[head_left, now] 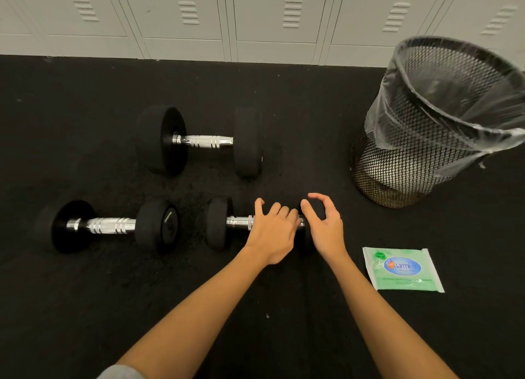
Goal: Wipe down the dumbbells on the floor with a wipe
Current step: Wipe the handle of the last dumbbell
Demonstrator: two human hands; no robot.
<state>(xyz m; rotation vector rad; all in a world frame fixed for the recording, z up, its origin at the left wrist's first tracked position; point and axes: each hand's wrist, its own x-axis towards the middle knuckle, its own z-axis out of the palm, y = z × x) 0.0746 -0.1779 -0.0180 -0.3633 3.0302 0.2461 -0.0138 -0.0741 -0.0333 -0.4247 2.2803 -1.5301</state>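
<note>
Both forearms reach up-frame: left hand [274, 230] curls over the lower-centre dumbbell's [220, 222] chrome handle; right hand [324, 222] hovers spread beside it, gripping nothing.

A black mesh wastebasket [420, 151] lined with clear plastic stands on the black floor [85, 307] near grey lockers [181, 17].
</note>
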